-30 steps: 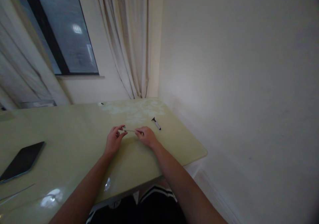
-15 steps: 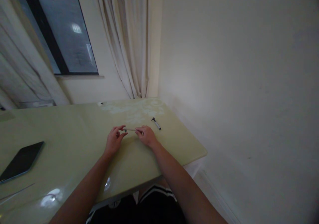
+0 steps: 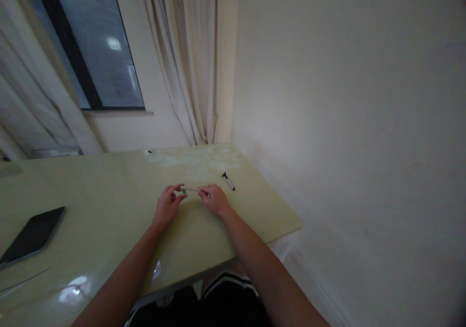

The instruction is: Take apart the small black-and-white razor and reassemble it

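Observation:
A thin, pale toothbrush (image 3: 191,189) with teal bristles lies level between my two hands, a little above or on the table; the exact gap is hard to tell. My right hand (image 3: 213,198) is closed in a pinch on its handle end, which the fingers partly hide. At the other end, my left hand (image 3: 169,203) has its thumb and forefinger around the brush head, one above and one below the bristles. Beyond my right hand, a razor (image 3: 229,182) with a black head and grey-white handle rests on the table.
The glossy pale-green table (image 3: 109,191) has a rounded right corner near the wall (image 3: 345,123). On its left lies a dark tablet (image 3: 32,235), with a thin strip (image 3: 25,282) below it. A small black-and-white item (image 3: 147,151) sits at the far edge, before the curtain (image 3: 189,65).
Both hands stay almost in place on the toothbrush. The bristles show slightly more teal now, and the view has shifted by a hair.

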Demonstrator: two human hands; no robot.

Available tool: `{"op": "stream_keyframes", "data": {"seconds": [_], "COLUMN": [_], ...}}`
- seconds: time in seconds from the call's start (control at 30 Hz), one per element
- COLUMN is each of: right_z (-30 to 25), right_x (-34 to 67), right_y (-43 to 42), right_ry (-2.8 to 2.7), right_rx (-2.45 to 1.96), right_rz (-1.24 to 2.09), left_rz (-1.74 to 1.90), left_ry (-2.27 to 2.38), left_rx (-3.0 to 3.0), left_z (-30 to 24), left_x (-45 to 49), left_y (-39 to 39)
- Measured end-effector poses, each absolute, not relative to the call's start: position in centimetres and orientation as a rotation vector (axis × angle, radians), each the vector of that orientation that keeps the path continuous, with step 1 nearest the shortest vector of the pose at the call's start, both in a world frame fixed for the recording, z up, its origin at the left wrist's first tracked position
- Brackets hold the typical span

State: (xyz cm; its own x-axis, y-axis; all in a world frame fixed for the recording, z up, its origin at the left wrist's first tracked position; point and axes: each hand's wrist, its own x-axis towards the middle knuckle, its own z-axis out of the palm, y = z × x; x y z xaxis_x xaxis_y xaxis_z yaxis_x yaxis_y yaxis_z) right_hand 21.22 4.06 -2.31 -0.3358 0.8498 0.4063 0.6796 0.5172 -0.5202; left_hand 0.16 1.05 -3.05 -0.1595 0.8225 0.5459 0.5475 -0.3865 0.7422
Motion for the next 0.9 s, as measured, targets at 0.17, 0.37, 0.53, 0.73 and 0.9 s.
{"op": "stream_keyframes", "data": {"seconds": [0.17,0.37,0.53,0.73,0.9], "right_z": [-2.38,-2.43,-2.37,-2.51,-2.70], "right_x": [21.22,21.18,21.18,21.13,21.18], "right_y": [4.12,4.06,4.05,4.19,4.30], "right_ry": [-2.108,-2.094,-2.088,-2.126,-2.133], "right_rx": [-1.247,-1.273,-1.269,-1.214,-1.198], "right_rz": [0.355,0.344,0.326,0.339,0.332], "left_rz": [1.569,1.570,1.573,1.573,1.592], "left_ry": [1.567,1.569,1.576,1.598,1.603], "left_rx": [1.834,1.840,1.826,1.823,1.820], "left_z": [-3.01,-2.86,-2.84,-2.94,-3.08], "left_x": [0.18,0.19,0.13,0.00,-0.03], "left_y": [1.04,0.97,0.98,1.12,1.23]}}
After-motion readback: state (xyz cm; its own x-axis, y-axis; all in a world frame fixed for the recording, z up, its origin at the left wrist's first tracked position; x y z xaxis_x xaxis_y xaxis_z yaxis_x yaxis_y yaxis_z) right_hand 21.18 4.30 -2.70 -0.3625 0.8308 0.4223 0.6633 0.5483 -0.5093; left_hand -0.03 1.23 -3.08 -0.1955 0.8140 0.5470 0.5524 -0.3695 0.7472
